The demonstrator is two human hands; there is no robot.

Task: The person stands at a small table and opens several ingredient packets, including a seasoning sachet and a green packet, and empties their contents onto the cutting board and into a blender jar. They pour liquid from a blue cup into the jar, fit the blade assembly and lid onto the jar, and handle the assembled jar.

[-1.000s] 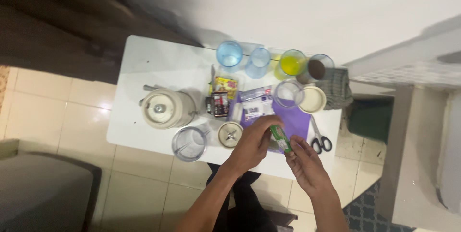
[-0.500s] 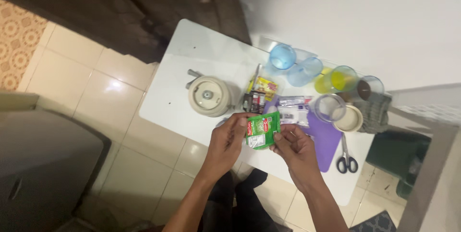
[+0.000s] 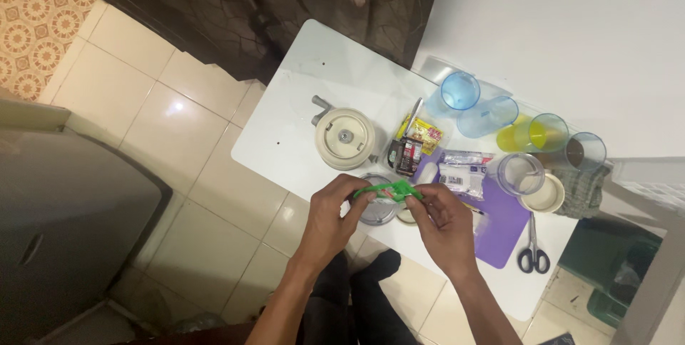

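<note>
Head view: left hand (image 3: 330, 211) and right hand (image 3: 442, 218) both pinch green sachet (image 3: 389, 190), now stretched flat between them above tabletop (image 3: 300, 113) edge, over clear jar (image 3: 378, 208); earlier held upright, looks like tearing.

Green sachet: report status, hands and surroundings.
Left hand and right hand both pinch the green sachet, held over the white table edge. Clear jar directly beneath. Nothing between the hands.
</note>
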